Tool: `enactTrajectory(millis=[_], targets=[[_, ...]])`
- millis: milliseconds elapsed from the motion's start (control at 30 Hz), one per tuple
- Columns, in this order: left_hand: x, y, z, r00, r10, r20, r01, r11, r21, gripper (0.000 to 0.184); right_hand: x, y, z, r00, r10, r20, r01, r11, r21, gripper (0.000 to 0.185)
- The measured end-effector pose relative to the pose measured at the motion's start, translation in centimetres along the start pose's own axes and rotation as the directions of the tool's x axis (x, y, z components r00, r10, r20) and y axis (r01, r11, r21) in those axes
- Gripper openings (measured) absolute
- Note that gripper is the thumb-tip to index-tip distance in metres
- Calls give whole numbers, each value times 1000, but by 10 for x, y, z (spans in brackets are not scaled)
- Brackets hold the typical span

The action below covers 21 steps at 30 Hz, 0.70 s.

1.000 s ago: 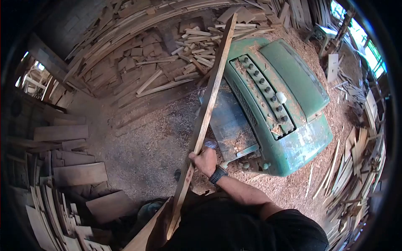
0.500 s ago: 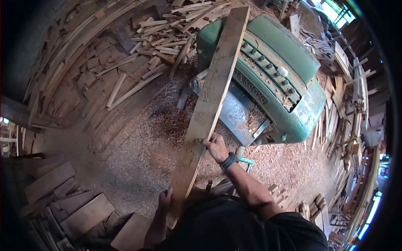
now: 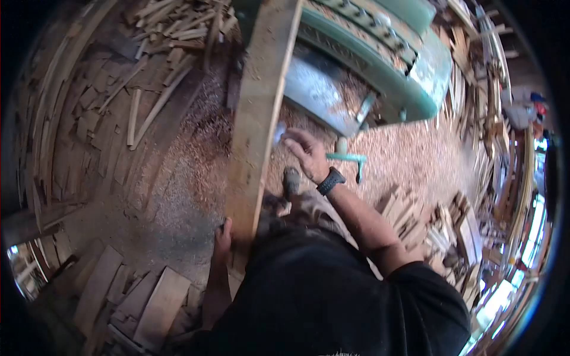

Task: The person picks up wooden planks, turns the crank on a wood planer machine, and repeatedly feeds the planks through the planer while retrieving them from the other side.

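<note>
One board (image 3: 255, 118) runs lengthwise from beside the person's body toward the machine (image 3: 430, 77). Near its lower end, the left hand (image 3: 222, 240) grasps the left edge, probably to bear and steer that end. The right hand (image 3: 312, 157) is bent just beside the right edge, perhaps ready to steady the middle; blur leaves unclear whether it touches or clasps anything. A shoe (image 3: 291, 181) stands on the floor below. Beyond the right wrist, a crank (image 3: 350, 157) juts out, an obstacle on that side. The far part of the board hides some of the machine and its bed (image 3: 314, 89); farther off lie loose sticks (image 3: 190, 26).
</note>
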<state>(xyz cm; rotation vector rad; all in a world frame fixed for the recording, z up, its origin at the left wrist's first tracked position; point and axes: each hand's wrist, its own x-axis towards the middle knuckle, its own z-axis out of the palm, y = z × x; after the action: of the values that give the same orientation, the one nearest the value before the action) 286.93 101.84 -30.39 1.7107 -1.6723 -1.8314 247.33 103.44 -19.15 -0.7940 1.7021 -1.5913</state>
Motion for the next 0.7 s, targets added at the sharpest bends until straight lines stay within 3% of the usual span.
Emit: enactTrajectory(millis=[33,100,167,233,367,400,433,500,567,633,700], targets=[[-2,0,-7,998,-50,-31,50,999,-13,52,-13,4,-16,989,-95,-111,80,987,-137,32],[4,17,-6,995,-83,-61,81,996,-33,53,-42,26,-49,955,-60,-292,-50,933,-356,36],[-4,42,-12,992,27,-121,-19,998,67,54,-68,52,-86,860,-393,-325,25,669,-743,49],[-4,42,-20,994,7,-108,4,996,94,54,-90,77,-111,840,-341,-422,-218,500,-838,67],[15,30,-45,998,-1,-57,6,995,95,55,-102,137,-142,834,-123,-537,-430,464,-774,81],[28,7,-53,997,35,-75,-29,996,82,55,-98,153,-151,825,-23,-565,-458,561,-690,83],[25,23,-62,996,31,-88,-23,995,92,55,-93,165,-157,810,80,-581,-488,641,-592,84],[15,75,-58,990,13,-142,-2,997,79,56,-85,160,-160,774,158,-613,-587,543,-601,80],[36,41,-88,996,78,-38,-70,980,188,56,-81,179,-169,766,169,-620,-619,451,-643,75],[36,33,-96,925,369,-86,-312,871,380,57,-84,196,-178,806,69,-588,-548,461,-698,71],[41,51,-105,999,49,-17,-43,969,242,59,-82,189,-186,829,189,-526,-540,516,-665,73]])
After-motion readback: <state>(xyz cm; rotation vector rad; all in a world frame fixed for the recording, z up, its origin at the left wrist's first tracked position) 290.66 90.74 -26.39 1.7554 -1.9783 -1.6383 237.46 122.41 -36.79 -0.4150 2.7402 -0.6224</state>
